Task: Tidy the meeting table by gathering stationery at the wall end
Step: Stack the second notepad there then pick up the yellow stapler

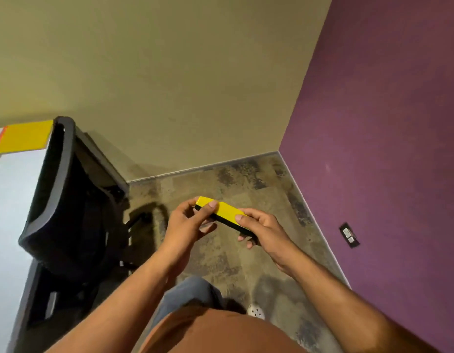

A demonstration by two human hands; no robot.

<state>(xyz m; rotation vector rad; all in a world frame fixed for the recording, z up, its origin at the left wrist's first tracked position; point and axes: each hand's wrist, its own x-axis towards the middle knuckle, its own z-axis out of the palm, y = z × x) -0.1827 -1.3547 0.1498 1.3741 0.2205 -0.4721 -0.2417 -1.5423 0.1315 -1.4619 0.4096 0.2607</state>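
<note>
A yellow whiteboard eraser (pixel 224 211) with a black underside hangs over the floor, held at both ends. My left hand (pixel 187 222) grips its far left end, thumb on the yellow top. My right hand (pixel 261 229) holds the near right end, fingers curled under the black pad. At the far left lies the white meeting table (pixel 7 205), and on its far end rests a yellow book or folder (pixel 23 137) with an orange edge.
A black office chair (pixel 65 200) stands against the table's edge, left of my hands. A beige wall meets a purple wall (pixel 389 149) in the corner ahead. The purple wall carries a socket (pixel 349 234). Mottled carpet lies below, with my leg and a white shoe (pixel 256 311).
</note>
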